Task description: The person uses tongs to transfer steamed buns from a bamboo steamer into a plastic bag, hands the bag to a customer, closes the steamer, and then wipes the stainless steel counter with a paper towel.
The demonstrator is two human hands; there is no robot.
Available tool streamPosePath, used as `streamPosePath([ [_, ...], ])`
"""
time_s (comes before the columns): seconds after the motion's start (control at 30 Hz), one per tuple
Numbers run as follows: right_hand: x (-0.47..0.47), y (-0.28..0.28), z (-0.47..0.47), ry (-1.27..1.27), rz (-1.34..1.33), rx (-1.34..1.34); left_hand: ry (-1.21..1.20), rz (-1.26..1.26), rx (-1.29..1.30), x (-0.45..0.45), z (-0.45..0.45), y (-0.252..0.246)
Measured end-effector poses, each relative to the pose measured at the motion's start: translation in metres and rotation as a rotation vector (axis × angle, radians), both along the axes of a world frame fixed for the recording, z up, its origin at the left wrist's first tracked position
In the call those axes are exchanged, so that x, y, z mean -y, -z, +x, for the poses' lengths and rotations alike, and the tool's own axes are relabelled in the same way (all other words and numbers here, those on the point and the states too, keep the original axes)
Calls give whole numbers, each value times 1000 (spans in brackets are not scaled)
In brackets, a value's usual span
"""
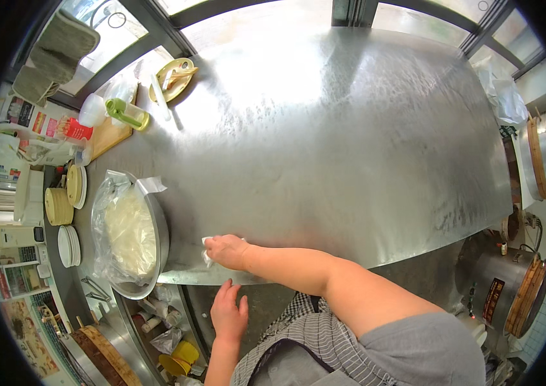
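Note:
My right hand (pixel 227 251) presses a crumpled white cloth or tissue (pixel 207 258) onto the stainless steel tabletop (pixel 311 183), close to its near edge. Most of the cloth is hidden under my fingers. Below the edge, my left hand (pixel 229 311) hangs with fingers loosely spread and nothing in it. Left of my right hand stands a large metal bowl (pixel 161 241), holding a pale dough-like mass (pixel 130 231) under clear plastic film (pixel 102 241). Wet-looking streaks and glare mark the far and right parts of the steel.
At the back left are an oval plate (pixel 184 89) with utensils, a green-topped oil bottle (pixel 128 115) and a wooden board (pixel 111 137). Stacked plates (pixel 59 206) line the left side. Tongs (pixel 97 289) lie by the bowl. Large metal drums (pixel 492 275) stand at right.

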State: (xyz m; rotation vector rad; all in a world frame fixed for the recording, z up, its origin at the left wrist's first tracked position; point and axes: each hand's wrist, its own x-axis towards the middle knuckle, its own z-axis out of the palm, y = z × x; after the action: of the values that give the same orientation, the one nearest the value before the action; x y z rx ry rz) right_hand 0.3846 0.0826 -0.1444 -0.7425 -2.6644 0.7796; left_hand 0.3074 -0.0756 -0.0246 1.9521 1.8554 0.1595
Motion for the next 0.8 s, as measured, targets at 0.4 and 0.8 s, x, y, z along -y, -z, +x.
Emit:
streamPosePath([
  [0.4,17,0,629,1848,262,558,117,-370,-701,-207,94,13],
  [0.8,-241,34,413,1432,290,9,58,-502,-666,-230,107,22],
])
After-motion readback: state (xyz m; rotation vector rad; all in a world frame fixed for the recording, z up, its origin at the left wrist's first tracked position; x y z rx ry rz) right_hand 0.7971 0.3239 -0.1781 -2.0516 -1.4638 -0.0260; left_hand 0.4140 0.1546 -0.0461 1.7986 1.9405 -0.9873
